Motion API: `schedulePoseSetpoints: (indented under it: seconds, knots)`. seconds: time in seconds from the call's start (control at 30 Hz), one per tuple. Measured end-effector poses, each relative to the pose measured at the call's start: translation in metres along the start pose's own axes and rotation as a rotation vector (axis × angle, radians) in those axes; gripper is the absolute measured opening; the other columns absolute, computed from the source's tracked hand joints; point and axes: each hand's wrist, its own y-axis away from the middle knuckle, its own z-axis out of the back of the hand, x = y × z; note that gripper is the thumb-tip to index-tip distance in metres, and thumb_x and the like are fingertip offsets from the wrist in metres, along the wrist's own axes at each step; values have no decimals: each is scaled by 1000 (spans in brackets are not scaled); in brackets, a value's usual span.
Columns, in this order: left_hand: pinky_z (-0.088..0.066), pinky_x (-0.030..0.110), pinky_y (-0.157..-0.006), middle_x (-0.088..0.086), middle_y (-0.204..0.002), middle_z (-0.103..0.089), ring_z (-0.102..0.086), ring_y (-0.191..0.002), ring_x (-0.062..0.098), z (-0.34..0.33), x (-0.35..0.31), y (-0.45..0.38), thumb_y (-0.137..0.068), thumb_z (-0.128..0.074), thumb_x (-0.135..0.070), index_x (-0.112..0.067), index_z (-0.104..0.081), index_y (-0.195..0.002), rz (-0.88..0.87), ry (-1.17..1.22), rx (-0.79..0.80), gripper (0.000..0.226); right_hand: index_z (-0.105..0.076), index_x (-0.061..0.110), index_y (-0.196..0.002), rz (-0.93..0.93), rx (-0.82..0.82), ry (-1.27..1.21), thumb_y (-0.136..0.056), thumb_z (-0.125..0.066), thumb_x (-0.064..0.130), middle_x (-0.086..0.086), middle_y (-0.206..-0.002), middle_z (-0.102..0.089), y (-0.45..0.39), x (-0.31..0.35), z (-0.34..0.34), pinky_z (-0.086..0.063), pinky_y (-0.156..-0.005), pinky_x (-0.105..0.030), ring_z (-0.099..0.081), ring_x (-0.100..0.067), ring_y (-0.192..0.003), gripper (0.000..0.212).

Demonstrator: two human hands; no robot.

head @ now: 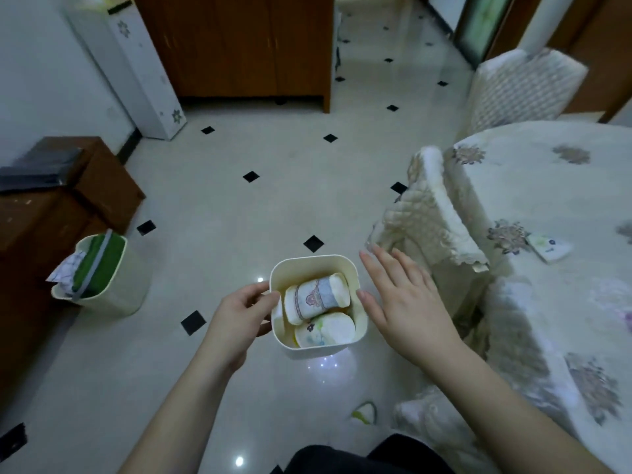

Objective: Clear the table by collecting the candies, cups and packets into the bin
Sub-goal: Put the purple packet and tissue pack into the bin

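You face table (pixel 564 186), floral cloth over it; one white packet (pixel 549 247) lies flat near its left edge. Rest of visible cloth bare.

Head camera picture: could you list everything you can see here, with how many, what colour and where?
bin: one, cream, held over the floor at centre
cups: two, white with prints, lying on their sides inside the bin
packet: one, white, on the table at right
table: one, cream floral cloth, right
chairs: two, cream covers, beside the table
waste basket: one, pale green, on the floor at left
cabinet: one, brown, far wall
left hand: grips the bin's left rim
right hand: open, beside the bin's right rim
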Motion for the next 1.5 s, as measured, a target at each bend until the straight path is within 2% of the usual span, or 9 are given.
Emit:
schedulePoseSetpoints:
  seconds: [0.13,0.33,0.43,0.67,0.83,1.07,1.27,1.4,1.5]
  knots:
    - [-59,22,-61,19,-87,-71,-69,-71,11,-48,-31,-45,-93,-63,-11,-23,-78,-101,-27,-33,88,21,-28,29,-147,-114,-25,-35,-93,-22,57,2,-154,-32,-24,-52,4,-27,-110,-42,-30,-25,-139,61]
    - [-58,24,-61,4,-82,-75,-66,-69,14,-106,-74,-88,-96,-59,-8,-21,-79,-99,-51,-64,164,23,-25,32,-148,-218,-96,-69,-91,-15,59,4,-157,-26,-54,-115,25,-17,-114,-38,-20,-22,-144,64]
    - [-58,23,-60,5,-80,-75,-65,-69,17,-136,-93,-108,-96,-59,-9,-19,-78,-101,-69,-77,203,22,-23,32,-149,-295,-132,-63,-96,-25,54,6,-157,-23,-65,-152,39,-11,-112,-35,-17,-21,-144,58]
    - [-57,24,-59,2,-84,-78,-70,-70,13,-216,-126,-148,-97,-59,-10,-15,-76,-107,-62,-122,416,20,-18,33,-150,-472,-142,-85,-97,-29,52,6,-159,-18,-58,-212,51,-13,-116,-39,-12,-21,-146,57]
    - [-53,22,-48,1,-73,-77,-69,-57,14,-278,-147,-182,-97,-58,-8,-14,-75,-105,-70,-146,586,20,-22,32,-149,-650,-202,-70,-92,-15,57,5,-158,-22,-45,-252,58,-18,-115,-42,-15,-21,-145,63]
    - [-55,20,-55,2,-85,-80,-73,-68,11,-362,-166,-236,-97,-61,-13,-32,-81,-92,-82,-233,830,27,-26,27,-149,-911,-242,-28,-94,-23,52,0,-157,-26,-46,-281,63,-19,-115,-43,-20,-26,-144,60]
    - [-56,31,-57,2,-78,-77,-67,-61,16,-424,-181,-269,-97,-61,-10,-16,-76,-105,-88,-327,1012,18,-19,31,-150,-1108,-228,14,-93,-18,54,4,-159,-19,-52,-289,65,-15,-115,-39,-15,-23,-145,62]
    - [-56,25,-50,2,-76,-78,-70,-58,15,-461,-181,-278,-97,-60,-7,-16,-75,-102,-70,-353,1136,18,-14,33,-151,-1275,-241,32,-95,-18,54,6,-159,-16,-39,-290,65,-13,-116,-39,-12,-21,-146,60]
    - [-56,25,-55,7,-86,-79,-73,-67,16,-488,-173,-282,-97,-61,-8,-9,-73,-111,-70,-413,1214,19,-12,35,-150,-1383,-248,32,-94,-16,55,7,-159,-15,-22,-285,60,-13,-116,-37,-11,-19,-146,60]
